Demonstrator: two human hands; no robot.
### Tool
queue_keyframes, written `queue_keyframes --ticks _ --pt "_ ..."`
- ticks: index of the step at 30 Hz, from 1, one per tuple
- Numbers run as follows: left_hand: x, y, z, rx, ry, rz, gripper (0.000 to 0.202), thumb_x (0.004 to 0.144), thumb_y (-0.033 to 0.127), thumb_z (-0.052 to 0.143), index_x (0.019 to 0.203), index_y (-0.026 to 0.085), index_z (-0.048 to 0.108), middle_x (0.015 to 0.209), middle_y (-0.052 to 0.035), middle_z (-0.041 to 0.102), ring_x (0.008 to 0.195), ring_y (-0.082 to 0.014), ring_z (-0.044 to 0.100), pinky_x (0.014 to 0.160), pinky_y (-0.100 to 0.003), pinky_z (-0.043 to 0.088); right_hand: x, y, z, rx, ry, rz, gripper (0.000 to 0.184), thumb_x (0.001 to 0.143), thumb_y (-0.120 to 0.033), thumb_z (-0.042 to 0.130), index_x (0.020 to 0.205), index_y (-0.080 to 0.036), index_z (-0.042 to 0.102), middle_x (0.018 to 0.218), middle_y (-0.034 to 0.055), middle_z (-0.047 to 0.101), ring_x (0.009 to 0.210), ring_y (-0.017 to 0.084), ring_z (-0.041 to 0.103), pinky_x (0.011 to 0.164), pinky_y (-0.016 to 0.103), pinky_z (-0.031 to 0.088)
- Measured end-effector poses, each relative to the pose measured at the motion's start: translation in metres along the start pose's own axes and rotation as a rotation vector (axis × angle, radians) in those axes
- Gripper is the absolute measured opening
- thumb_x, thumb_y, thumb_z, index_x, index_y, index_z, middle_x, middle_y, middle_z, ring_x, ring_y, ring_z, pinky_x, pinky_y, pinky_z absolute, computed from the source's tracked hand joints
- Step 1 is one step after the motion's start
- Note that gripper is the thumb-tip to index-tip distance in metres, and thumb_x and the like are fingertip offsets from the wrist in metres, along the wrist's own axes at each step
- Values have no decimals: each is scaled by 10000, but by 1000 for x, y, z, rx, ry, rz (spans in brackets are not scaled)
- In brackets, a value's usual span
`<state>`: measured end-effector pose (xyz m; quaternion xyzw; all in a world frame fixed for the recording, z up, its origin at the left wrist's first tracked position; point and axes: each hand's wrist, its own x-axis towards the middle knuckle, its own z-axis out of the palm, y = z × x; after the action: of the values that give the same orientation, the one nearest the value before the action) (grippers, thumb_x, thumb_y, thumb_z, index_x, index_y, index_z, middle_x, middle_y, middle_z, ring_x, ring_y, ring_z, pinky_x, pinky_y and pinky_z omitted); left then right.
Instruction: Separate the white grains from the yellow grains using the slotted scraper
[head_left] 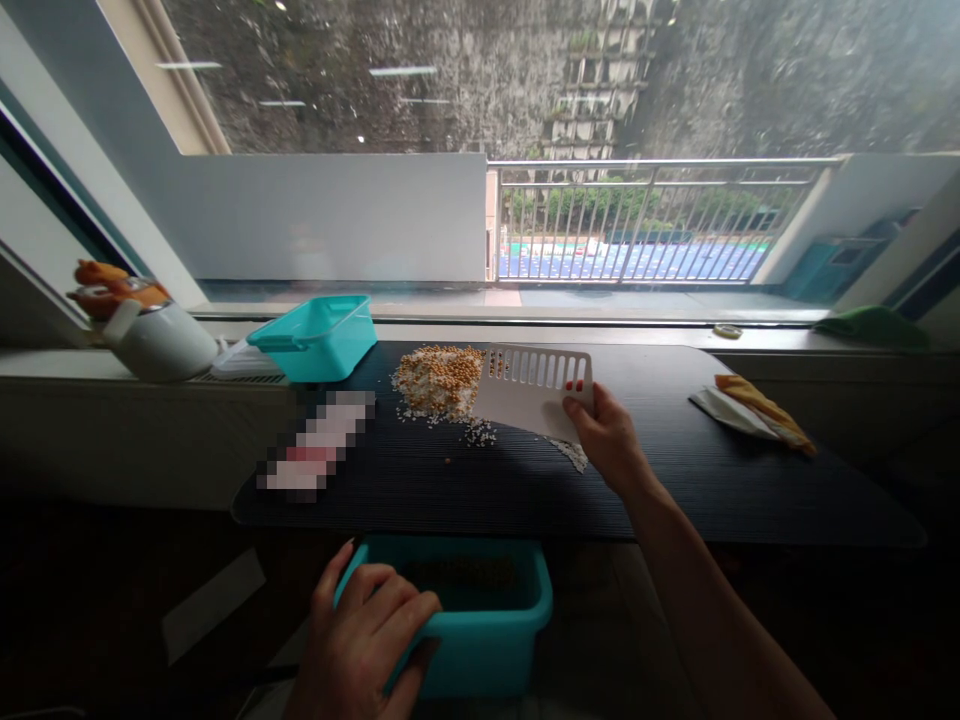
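My right hand (pixel 604 430) pinches the right end of a flat white plastic panel (pixel 529 400) with a row of slots along its upper side. The panel's left edge touches a pile of yellow beans and white rice grains (pixel 442 380) on the dark table. Loose grains lie in front of the pile, and a small patch of rice (pixel 568 455) is under the panel near my hand. Below the table's front edge, my left hand (pixel 375 625) grips the left rim of a teal plastic bin (pixel 480 650). Dark contents inside it are too shadowed to make out.
A second teal bin (pixel 322 335) stands at the table's back left, near a grey-white pot (pixel 165 340) on the sill. A blurred-out pinkish item (pixel 322 445) lies on the left. Folded yellow and white cloths (pixel 754 410) lie on the right. A window runs along the back.
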<state>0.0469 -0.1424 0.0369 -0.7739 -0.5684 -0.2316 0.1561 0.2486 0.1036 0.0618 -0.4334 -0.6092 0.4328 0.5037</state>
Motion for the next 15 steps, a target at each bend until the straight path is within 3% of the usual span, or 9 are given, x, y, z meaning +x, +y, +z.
queue_keyframes --ticks 8,15 --pt "-2 0 -1 -35 24 -21 246 786 97 566 964 257 623 792 54 676 794 -180 606 1151 -401 146 -4 -7 -8 53 -55 35 294 748 -410 649 979 -229 631 790 12 631 714 209 601 637 338 508" --pt "-4 -3 -4 -26 1 -10 248 795 107 574 988 258 613 810 49 682 809 -183 605 1153 -398 129 -8 -3 2 59 -63 41 271 744 -399 645 944 -217 631 770 13 648 697 208 609 600 319 490"
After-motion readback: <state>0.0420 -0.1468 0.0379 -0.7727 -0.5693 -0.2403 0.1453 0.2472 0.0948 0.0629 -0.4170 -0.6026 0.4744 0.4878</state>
